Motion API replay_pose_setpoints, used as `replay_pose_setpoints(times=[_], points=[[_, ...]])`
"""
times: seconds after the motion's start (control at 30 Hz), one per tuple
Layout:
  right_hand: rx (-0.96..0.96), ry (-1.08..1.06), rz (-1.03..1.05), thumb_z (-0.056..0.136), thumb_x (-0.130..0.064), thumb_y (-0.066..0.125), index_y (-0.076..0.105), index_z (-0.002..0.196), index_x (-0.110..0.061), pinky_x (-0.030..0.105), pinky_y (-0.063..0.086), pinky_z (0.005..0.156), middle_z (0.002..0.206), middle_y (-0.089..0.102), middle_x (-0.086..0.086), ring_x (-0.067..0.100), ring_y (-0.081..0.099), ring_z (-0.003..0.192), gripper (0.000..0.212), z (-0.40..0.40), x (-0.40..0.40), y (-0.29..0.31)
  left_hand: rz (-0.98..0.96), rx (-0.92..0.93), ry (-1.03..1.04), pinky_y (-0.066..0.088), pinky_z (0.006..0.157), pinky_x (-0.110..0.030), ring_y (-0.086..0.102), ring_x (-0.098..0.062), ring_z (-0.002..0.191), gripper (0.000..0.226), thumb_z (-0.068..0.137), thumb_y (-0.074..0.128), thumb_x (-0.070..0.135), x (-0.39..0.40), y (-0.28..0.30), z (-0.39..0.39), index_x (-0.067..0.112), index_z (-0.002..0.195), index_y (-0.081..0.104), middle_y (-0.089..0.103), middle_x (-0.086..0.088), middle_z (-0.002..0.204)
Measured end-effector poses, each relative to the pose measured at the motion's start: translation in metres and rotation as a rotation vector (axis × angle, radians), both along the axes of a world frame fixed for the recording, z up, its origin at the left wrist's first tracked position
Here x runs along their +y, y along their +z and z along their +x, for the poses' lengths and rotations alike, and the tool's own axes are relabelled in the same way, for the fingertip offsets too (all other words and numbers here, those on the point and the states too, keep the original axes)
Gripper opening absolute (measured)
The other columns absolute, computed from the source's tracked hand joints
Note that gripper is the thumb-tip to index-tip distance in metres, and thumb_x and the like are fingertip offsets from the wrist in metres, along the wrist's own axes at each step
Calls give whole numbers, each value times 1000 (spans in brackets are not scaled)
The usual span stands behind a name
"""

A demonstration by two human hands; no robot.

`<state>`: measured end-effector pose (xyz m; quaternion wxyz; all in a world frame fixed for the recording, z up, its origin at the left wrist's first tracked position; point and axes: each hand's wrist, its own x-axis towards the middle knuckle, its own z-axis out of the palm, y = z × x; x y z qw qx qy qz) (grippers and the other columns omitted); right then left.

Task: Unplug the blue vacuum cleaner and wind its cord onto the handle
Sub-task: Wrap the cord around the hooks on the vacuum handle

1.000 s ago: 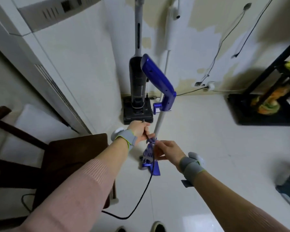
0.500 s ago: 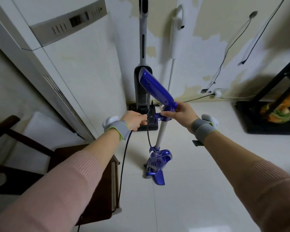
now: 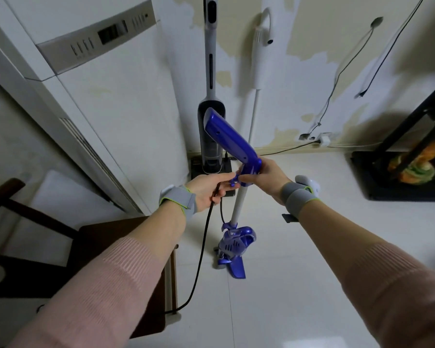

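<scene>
Blue vacuum cleaner (image 3: pixel 232 243) stood upright on a pale tiled floor (image 3: pixel 299 247), its white shaft rising toward the viewer and ending in a blue handle (image 3: pixel 230 140) that angled up and to the left; the right hand (image 3: pixel 263 178) gripped the base of that handle, fingers curled round it, steadying the machine; the left hand (image 3: pixel 209 188) sat just beside it, fingers closed round the black cord (image 3: pixel 201 249), right at a small blue hook (image 3: pixel 232 182) that jutted from the handle base.

Cord and hook were almost touching, so the left hand was the nearer one for looping; from that hand the cord dropped steeply down and toward the viewer, passing the edge of a dark wooden chair (image 3: pixel 106 247) at lower left; a shorter stretch of cord hung from the hook area down beside the shaft toward the vacuum body. The shaft's long axis ran near vertical, so winding would probably run up and down along it, between the upper hook and a lower one; the plug end was out of sight, and whether it was already pulled could not be told.

Behind stood a tall white appliance (image 3: pixel 91 84) on the left, a dark stick vacuum (image 3: pixel 211 136) on a dock, and a white stick vacuum (image 3: pixel 259 61) against a peeling wall; a black shelf (image 3: pixel 399 177) sat at right.
</scene>
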<state>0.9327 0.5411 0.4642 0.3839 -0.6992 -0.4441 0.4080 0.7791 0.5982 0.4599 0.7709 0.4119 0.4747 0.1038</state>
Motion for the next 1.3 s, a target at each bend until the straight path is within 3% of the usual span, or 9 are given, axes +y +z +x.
replay_pose_setpoints(times=[0.13,0.4,0.6,0.77,0.9,1.0,1.1,1.17,1.3], points=[[55,9,-51,76,0,69,63,105,-8,35,45,91,106,68,11,23,62,101,30,0,-1,-8,101,-10,-37,27,41,-11,38,-4,55,9,88,62,10,-3,3,-7,5,95,66,69,-4,88],[97,8,-59,76,-2,71,63,109,-5,35,43,91,109,67,15,24,60,102,35,3,3,-11,259,158,-49,27,35,-13,38,-8,46,44,89,53,47,2,9,0,5,87,67,67,1,57],[137,-15,-47,77,-6,72,64,107,-6,25,44,75,109,68,14,26,61,103,32,1,3,-14,247,249,-132,25,31,-14,32,-5,36,55,89,46,57,14,15,-1,5,91,64,55,0,58],[126,-24,-37,77,-7,72,65,89,-18,34,46,87,100,68,12,26,62,98,18,-4,6,-10,342,369,-90,17,29,-10,22,-4,23,42,101,34,26,50,36,-8,8,73,59,33,-1,56],[115,-46,-44,76,-8,73,64,82,-23,41,49,96,98,69,11,30,64,101,18,-5,7,-8,588,377,-157,21,39,-18,28,-11,44,36,99,37,23,41,48,-3,15,73,60,39,2,54],[116,-55,-61,75,-9,74,66,89,-16,43,49,98,104,69,15,31,64,103,17,-6,8,-8,664,285,-180,27,41,-18,35,-9,47,36,99,35,21,23,42,1,18,74,60,42,1,57],[106,-65,-73,76,-10,73,65,93,-13,43,49,97,102,68,15,30,63,100,19,-8,9,-7,752,263,-160,41,66,-23,47,-9,60,32,99,37,18,10,39,1,12,82,64,56,-1,71],[115,-59,-71,77,-9,72,62,86,-20,43,49,98,98,66,10,27,62,99,17,-9,9,-6,830,283,-173,39,75,-27,47,-11,65,31,98,38,17,4,36,-2,8,91,67,55,2,72],[117,-49,-55,78,-10,72,61,85,-22,44,48,99,98,66,8,30,61,105,18,-9,7,-9,862,254,-203,38,63,-24,42,-10,56,29,98,40,16,-6,27,-17,11,90,67,46,2,61]])
